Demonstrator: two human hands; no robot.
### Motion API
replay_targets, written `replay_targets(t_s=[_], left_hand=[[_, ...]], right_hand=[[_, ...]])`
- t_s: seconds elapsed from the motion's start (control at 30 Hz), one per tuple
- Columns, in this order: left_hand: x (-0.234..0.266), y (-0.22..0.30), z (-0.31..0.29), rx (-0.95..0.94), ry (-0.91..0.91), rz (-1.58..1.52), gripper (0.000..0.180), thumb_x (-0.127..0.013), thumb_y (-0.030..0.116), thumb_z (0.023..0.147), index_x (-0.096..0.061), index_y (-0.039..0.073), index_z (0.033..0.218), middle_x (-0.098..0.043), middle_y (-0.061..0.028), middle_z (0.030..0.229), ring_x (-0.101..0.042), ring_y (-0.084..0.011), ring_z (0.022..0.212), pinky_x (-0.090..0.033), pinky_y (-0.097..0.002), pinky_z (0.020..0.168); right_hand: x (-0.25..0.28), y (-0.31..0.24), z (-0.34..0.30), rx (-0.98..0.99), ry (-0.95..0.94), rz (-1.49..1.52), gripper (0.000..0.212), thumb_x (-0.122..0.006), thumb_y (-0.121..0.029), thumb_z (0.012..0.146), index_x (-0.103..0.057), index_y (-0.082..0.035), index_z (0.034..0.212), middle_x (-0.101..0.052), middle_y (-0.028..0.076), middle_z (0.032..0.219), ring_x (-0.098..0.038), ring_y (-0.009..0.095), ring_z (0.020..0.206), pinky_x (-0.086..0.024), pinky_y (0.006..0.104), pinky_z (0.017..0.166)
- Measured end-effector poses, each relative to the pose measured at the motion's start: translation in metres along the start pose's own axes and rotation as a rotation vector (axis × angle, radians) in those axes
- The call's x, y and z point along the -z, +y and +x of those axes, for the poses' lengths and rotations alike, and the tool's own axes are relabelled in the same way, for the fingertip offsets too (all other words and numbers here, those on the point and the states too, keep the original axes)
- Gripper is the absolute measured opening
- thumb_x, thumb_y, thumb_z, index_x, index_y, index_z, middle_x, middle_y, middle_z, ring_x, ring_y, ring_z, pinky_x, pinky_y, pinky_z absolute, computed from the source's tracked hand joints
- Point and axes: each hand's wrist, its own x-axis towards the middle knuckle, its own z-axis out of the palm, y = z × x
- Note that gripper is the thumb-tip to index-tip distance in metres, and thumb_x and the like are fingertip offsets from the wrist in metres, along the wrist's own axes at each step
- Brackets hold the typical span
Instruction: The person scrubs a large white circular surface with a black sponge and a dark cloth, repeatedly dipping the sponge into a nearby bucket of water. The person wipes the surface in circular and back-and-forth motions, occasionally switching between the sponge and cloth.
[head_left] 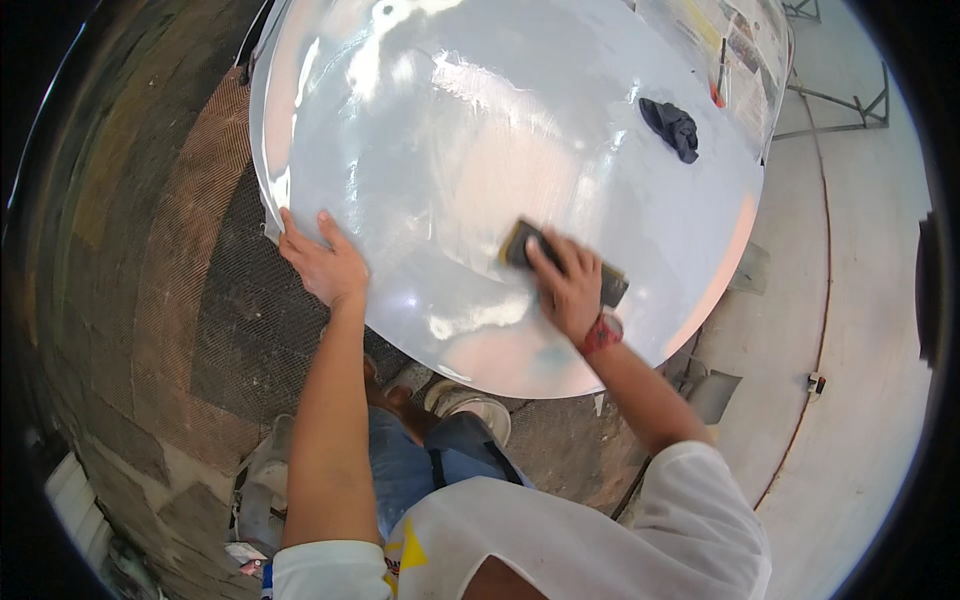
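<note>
A large glossy pale grey panel point(480, 130) with a rounded edge fills the upper middle of the view. My right hand point(568, 285) presses flat on a dark rectangular sanding block point(522, 243) that lies on the panel's near part. My left hand point(322, 262) rests with fingers spread on the panel's left edge and holds nothing. A red band point(601, 333) circles my right wrist.
A crumpled dark cloth point(672, 127) lies on the panel at the upper right. Newspaper sheets point(735, 50) cover the panel's far right corner. Dark metal floor grating point(230, 300) lies to the left, pale floor point(850, 330) to the right, a metal stand point(850, 105) beyond.
</note>
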Motion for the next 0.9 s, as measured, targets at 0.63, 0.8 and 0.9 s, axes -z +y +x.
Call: replay_targets(t_s=[0.63,0.8,0.9], left_hand=[[0.0,0.0,-0.003,-0.031,-0.006,-0.011,0.074,-0.045,0.054,0.117,-0.025,0.015,0.177,-0.036,-0.0279,0.166,-0.055,-0.0481,0.145,-0.052,-0.0596,0.114],[-0.001,-0.008,0.004,-0.049,0.038,0.013,0.073,-0.046,0.053,0.117,-0.026,0.015,0.176,-0.037,-0.0277,0.166,-0.057,-0.0481,0.143,-0.053,-0.0582,0.112],[0.0,-0.008,0.005,-0.024,0.037,0.012,0.073,-0.047,0.053,0.117,-0.028,0.015,0.176,-0.037,-0.0275,0.166,-0.056,-0.0482,0.144,-0.052,-0.0575,0.114]], right_hand=[[-0.026,-0.012,0.191,-0.03,0.163,-0.026,0.052,-0.07,-0.021,0.103,-0.062,-0.023,0.154,-0.065,0.011,0.149,-0.062,0.038,0.125,-0.048,0.0567,0.105],[-0.047,-0.052,0.163,-0.03,0.109,-0.033,0.062,-0.073,-0.015,0.097,-0.06,-0.025,0.156,-0.064,0.011,0.15,-0.063,0.035,0.127,-0.048,0.0535,0.105],[-0.036,-0.074,0.054,0.124,-0.041,0.08,0.071,-0.073,-0.011,0.09,-0.061,-0.027,0.158,-0.061,0.01,0.157,-0.063,0.032,0.131,-0.047,0.0508,0.107]])
